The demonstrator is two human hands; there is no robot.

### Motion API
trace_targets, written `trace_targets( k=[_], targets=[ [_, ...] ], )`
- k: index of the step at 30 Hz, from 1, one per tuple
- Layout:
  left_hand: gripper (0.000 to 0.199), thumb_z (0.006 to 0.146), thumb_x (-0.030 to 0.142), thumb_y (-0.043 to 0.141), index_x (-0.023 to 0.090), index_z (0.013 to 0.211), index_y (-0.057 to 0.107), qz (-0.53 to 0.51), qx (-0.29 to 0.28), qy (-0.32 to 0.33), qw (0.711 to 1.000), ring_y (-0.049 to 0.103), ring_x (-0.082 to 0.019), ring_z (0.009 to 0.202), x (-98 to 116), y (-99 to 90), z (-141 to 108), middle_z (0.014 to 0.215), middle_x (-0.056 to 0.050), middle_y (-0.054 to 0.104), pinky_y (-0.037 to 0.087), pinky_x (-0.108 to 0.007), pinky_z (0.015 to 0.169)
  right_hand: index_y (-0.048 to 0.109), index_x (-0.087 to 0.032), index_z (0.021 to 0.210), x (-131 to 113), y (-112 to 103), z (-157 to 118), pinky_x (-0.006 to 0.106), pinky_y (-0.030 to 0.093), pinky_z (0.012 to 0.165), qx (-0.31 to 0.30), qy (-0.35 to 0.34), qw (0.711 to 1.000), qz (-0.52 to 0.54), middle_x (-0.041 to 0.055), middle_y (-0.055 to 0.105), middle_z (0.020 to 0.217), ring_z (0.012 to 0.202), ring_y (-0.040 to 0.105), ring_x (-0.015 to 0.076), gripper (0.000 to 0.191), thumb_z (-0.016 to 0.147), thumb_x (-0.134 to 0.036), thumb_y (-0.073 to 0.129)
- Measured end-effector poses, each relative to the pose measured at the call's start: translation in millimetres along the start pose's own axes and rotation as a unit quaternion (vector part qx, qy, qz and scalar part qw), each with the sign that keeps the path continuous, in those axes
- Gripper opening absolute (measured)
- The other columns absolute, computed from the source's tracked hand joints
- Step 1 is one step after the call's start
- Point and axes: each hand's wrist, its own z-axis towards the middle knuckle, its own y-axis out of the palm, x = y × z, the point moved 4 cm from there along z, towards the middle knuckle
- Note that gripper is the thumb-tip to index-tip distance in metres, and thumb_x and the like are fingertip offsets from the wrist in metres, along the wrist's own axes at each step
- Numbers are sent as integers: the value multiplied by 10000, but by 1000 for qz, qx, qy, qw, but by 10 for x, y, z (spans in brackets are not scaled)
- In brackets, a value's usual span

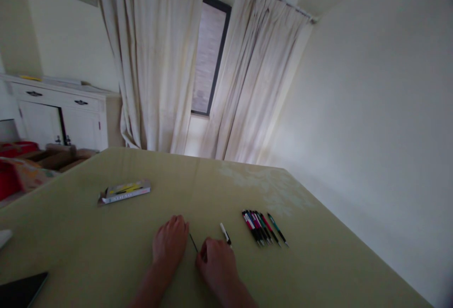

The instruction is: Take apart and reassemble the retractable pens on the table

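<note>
Near the front of the table, a thin dark stick spans the gap between my hands. The fingers of my right hand are pinched together at its near end. Its far end reaches the edge of my left hand, whose fingers are curled down toward the table; whatever they hold is hidden. Just beyond my right hand lies a pen with a white upper part and a dark lower part. Farther right, several pens with coloured barrels lie side by side, one slightly apart.
An open-ended pen box lies at the left on the green-yellow table. A dark flat device and a white object are at the left edge. Behind stand a white cabinet and curtains.
</note>
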Motion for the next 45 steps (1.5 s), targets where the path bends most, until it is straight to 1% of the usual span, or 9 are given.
trace_targets(
  k=[7, 11, 17, 20, 24, 30, 36, 39, 45],
  targets=[
    [410, 1026, 124, 274, 116, 1133, 670, 4, -2, 11, 1000, 685, -313, 1085, -114, 91, -32, 1174, -200, 679, 489, -410, 898, 740, -178, 952, -236, 152, 75, 342, 519, 742, 28, 17, 999, -42, 138, 787, 947, 904, 759, 310, 189, 908, -168, 556],
    [383, 1042, 179, 286, 146, 1085, 665, -99, 7, 19, 995, 673, -287, 1080, -29, 154, 17, 1154, -176, 688, 481, -376, 918, 727, -169, 971, -225, 254, 118, 323, 500, 744, 48, 43, 997, -50, 138, 782, 938, 908, 753, 297, 217, 943, -137, 514],
    [274, 1024, 316, 388, 193, 1018, 633, -403, 43, 33, 914, 692, -224, 1043, 224, 241, 66, 1100, -113, 735, 508, -336, 949, 695, -201, 974, -6, 189, 114, 259, 457, 670, 102, 31, 990, 91, 56, 747, 789, 754, 716, 216, 150, 972, -231, 548],
    [274, 988, 367, 430, 192, 1003, 641, -474, 42, 47, 878, 711, -232, 979, 302, 296, 53, 1033, -109, 754, 537, -347, 908, 693, -212, 992, 104, 92, 115, 248, 452, 634, 146, -6, 965, 216, 33, 715, 755, 688, 670, 188, 285, 1037, -339, 442],
    [333, 956, 475, 460, 196, 976, 642, -508, 48, 42, 859, 725, -245, 890, 306, 314, 43, 947, -102, 763, 564, -358, 829, 698, -193, 928, 175, 46, 135, 242, 454, 601, 165, -15, 942, 292, 32, 683, 707, 647, 631, 183, 469, 1022, -570, 435],
    [484, 905, 634, 462, 199, 894, 673, -500, 33, 37, 864, 699, -228, 747, 227, 259, 62, 861, -87, 757, 561, -333, 714, 700, -184, 890, 157, 31, 147, 233, 419, 563, 203, -2, 941, 271, 9, 633, 627, 579, 571, 156, 529, 987, -647, 462],
    [483, 871, 640, 482, 197, 910, 671, -482, 13, 61, 874, 702, -240, 770, 173, 273, 79, 884, -92, 762, 559, -335, 717, 695, -177, 953, 141, 44, 129, 210, 424, 638, 198, -7, 957, 213, 2, 682, 680, 622, 622, 142, 218, 982, -351, 567],
    [455, 949, 537, 399, 191, 1173, 592, -465, 45, 16, 884, 711, -236, 779, 48, 278, 94, 990, -98, 750, 562, -344, 714, 710, -204, 949, 156, 45, 114, 238, 438, 771, 186, 7, 975, 124, 14, 728, 759, 751, 670, 172, 105, 936, -248, 615],
    [362, 1014, 290, 272, 251, 1318, 464, -420, 111, 9, 901, 664, -236, 1167, -70, 179, 79, 1275, -94, 709, 512, -394, 1011, 719, -207, 971, 84, 121, 197, 306, 457, 885, 118, 20, 993, 17, 73, 773, 911, 899, 709, 217, 128, 933, -263, 610]
  ],
)
